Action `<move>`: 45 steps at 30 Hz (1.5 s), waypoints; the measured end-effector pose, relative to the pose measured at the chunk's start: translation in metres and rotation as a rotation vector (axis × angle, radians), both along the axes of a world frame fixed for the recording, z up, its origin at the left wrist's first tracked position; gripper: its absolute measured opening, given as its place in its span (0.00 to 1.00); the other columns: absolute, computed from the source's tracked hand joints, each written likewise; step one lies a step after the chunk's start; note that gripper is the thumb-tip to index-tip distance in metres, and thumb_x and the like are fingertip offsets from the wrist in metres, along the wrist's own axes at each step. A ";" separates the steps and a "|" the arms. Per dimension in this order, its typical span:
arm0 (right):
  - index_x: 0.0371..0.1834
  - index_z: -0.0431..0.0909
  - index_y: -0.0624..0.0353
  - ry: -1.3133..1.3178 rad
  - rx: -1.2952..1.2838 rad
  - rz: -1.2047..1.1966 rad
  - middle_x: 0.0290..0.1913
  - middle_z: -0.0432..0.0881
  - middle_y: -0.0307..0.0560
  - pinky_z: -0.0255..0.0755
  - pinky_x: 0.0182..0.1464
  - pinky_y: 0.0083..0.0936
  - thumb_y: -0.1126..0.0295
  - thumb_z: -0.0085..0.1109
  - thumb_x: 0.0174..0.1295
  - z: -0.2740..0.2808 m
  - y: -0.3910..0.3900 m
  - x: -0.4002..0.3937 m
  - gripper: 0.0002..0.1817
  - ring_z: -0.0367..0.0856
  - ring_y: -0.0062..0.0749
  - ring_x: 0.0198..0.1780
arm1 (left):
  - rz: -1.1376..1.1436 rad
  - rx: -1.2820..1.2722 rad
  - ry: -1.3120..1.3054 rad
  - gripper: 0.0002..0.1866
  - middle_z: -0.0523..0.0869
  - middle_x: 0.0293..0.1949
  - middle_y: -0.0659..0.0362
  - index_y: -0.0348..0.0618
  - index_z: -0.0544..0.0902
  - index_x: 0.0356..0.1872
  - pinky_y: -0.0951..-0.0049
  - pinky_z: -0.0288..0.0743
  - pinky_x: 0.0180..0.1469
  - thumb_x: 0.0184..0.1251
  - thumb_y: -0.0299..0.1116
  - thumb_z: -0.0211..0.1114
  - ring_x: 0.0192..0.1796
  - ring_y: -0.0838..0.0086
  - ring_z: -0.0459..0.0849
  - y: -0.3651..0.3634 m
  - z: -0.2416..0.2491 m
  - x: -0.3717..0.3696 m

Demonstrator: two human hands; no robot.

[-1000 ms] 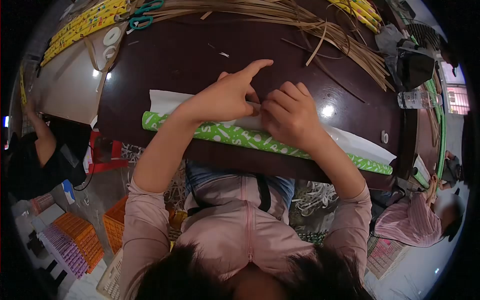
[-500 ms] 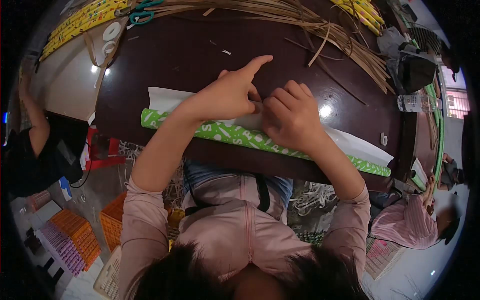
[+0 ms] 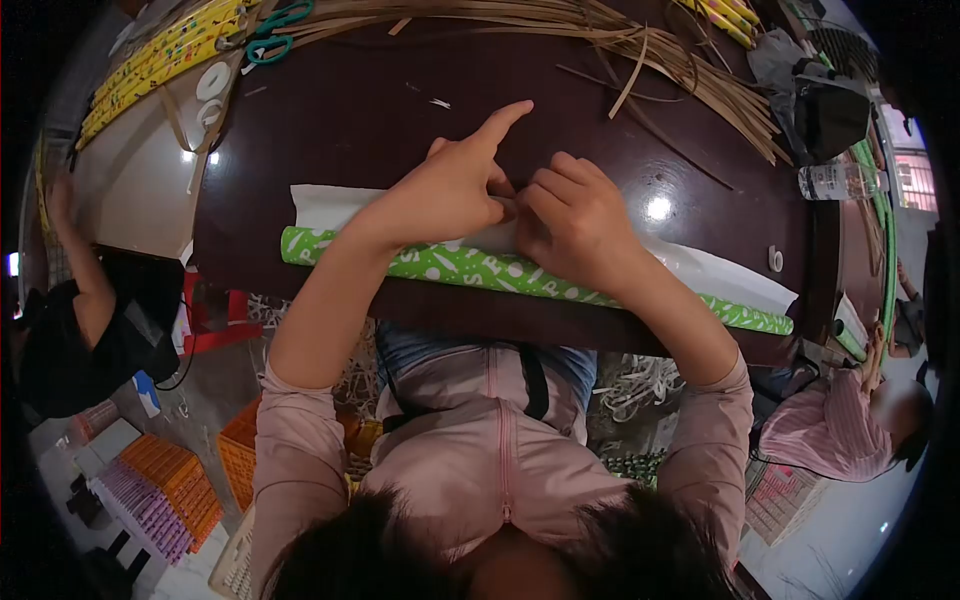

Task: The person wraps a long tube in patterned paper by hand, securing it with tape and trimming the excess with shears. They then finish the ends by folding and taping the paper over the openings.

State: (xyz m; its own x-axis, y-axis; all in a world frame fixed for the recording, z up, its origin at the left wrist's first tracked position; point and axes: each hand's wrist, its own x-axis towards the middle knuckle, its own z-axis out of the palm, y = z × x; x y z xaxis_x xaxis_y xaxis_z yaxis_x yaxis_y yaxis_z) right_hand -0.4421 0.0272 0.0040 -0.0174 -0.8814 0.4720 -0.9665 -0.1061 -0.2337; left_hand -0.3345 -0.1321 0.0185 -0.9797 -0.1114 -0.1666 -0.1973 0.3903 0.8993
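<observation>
A roll of green patterned paper lies along the front part of the dark table, its white underside showing as a strip behind it. My left hand is over the paper, index finger stretched forward, thumb and another finger close together near the edge of the white strip. Close beside it, my right hand is curled with its fingers pressed together. Whatever lies between the fingertips of either hand is hidden or too small to make out.
Brown flat strips run across the back of the table. Teal-handled scissors, tape rolls and yellow rolls are back left. A small tape roll and plastic bottle are right. Other people sit at both sides.
The view has shifted slightly. Both hands remain close together over the paper, with nearly the same finger poses. The person at the left has moved an arm.
</observation>
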 end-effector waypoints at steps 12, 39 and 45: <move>0.20 0.73 0.57 0.021 -0.042 -0.181 0.24 0.72 0.43 0.69 0.33 0.32 0.75 0.66 0.35 0.006 0.008 -0.010 0.10 0.72 0.38 0.31 | 0.012 0.009 -0.045 0.50 0.88 0.32 0.53 0.53 0.52 0.78 0.64 0.73 0.57 0.55 0.20 0.68 0.38 0.70 0.87 0.003 0.000 0.001; 0.33 0.80 0.58 -0.782 -0.312 -1.223 0.27 0.73 0.27 0.54 0.32 0.12 0.69 0.64 0.66 0.064 0.347 -0.043 0.06 0.63 0.09 0.29 | 0.034 -0.083 -0.111 0.48 0.88 0.30 0.60 0.56 0.52 0.78 0.47 0.44 0.76 0.58 0.24 0.69 0.48 0.71 0.83 0.009 0.005 -0.002; 0.34 0.77 0.55 -0.945 -0.656 -1.299 0.23 0.68 0.29 0.56 0.27 0.14 0.66 0.60 0.71 0.096 0.412 -0.067 0.08 0.63 0.10 0.25 | 0.066 -0.035 -0.125 0.49 0.86 0.27 0.61 0.55 0.53 0.78 0.49 0.48 0.76 0.55 0.22 0.68 0.46 0.73 0.81 0.009 0.010 -0.001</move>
State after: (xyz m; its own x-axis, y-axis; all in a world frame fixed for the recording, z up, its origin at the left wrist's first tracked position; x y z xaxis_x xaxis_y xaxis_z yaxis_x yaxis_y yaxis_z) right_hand -0.5088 0.4395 0.0996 -0.9603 0.2490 0.1261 -0.0577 0.2650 -0.9625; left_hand -0.3356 -0.1233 0.0281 -0.9417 -0.1830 -0.2822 -0.3337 0.4035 0.8520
